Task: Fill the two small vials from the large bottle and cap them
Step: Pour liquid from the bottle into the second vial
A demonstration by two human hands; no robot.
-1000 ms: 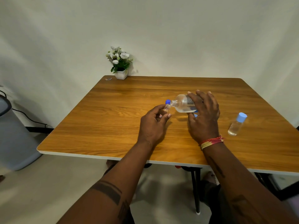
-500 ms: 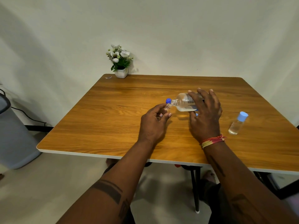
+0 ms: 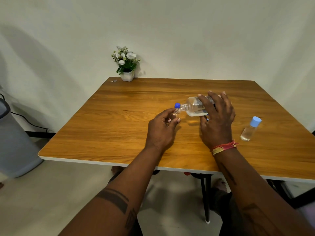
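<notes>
Left hand [image 3: 162,129] curled, thumb forward; right hand [image 3: 215,120] clasped, fingers spread.

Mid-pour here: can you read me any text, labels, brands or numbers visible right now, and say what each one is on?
No text is legible.
Large bottle, gripped by the right hand: a printed label, too blurred to read.
Small vial, held by the left hand: a small red and white sticker, too small to read.
Capped vial standing on the table: no print visible.
</notes>
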